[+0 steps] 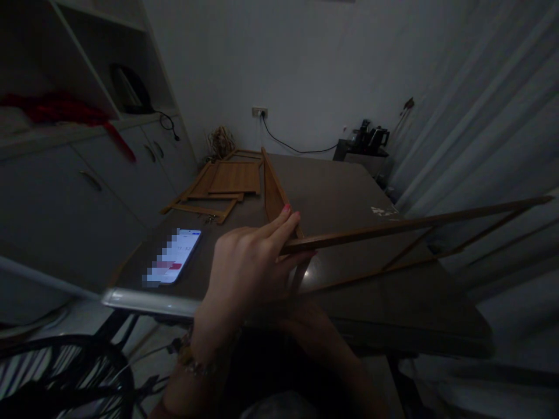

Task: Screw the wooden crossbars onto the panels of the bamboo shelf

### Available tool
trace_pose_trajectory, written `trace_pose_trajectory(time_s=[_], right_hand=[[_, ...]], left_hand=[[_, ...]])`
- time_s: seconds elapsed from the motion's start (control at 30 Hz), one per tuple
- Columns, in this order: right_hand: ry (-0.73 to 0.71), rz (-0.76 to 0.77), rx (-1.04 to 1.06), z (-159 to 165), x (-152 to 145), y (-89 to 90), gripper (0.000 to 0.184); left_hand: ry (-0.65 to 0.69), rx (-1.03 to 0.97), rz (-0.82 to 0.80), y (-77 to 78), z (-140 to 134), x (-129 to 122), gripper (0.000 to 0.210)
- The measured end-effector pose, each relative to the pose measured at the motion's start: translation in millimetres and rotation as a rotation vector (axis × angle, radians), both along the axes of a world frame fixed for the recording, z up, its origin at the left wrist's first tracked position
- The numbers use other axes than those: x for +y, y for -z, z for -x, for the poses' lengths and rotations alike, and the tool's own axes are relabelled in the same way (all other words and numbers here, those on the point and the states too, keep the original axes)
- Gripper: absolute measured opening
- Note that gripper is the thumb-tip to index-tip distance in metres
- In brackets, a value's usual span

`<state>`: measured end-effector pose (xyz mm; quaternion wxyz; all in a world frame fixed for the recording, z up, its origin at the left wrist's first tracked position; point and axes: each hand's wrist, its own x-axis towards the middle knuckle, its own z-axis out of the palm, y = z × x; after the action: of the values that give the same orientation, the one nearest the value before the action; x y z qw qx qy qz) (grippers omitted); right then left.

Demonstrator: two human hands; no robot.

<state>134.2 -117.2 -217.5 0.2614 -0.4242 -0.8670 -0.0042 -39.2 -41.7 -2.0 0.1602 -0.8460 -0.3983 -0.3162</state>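
Observation:
My left hand (248, 265) is closed on the near end of a wooden frame (371, 233), fingers above and thumb below the rail. The frame stretches to the right over the table. At the held corner, a narrow wooden panel (274, 195) meets it and runs away toward the wall; whether the two are fastened I cannot tell. Low in the dark by the table's front edge is my right hand (308, 323), its fingers hidden behind the left hand and frame. Flat wooden panels (233, 177) lie farther back, with small metal pieces (210, 219) near them.
A lit phone (186, 256) lies on the dark table (323, 180) at the left. A fan (65, 378) stands below the front left corner. White cabinets (122, 163) line the left, curtains (493, 128) the right. A kettle (379, 138) sits at the back right.

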Motion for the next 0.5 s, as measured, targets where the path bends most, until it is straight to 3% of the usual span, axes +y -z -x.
trace_pose_trajectory(time_s=[0.13, 0.3, 0.5], right_hand=[[0.013, -0.042, 0.026, 1, -1, 2.1, 0.026], [0.048, -0.285, 0.08, -1, -2, -13.8, 0.025], [0.13, -0.419, 0.089, -5, -2, -18.7, 0.007]], left_hand=[[0.001, 0.003, -0.002, 0.2, 0, 1, 0.05], [-0.007, -0.005, 0.01, 0.5, 1, -1, 0.051], [-0.015, 0.008, 0.011, -0.1, 0, -1, 0.05]])
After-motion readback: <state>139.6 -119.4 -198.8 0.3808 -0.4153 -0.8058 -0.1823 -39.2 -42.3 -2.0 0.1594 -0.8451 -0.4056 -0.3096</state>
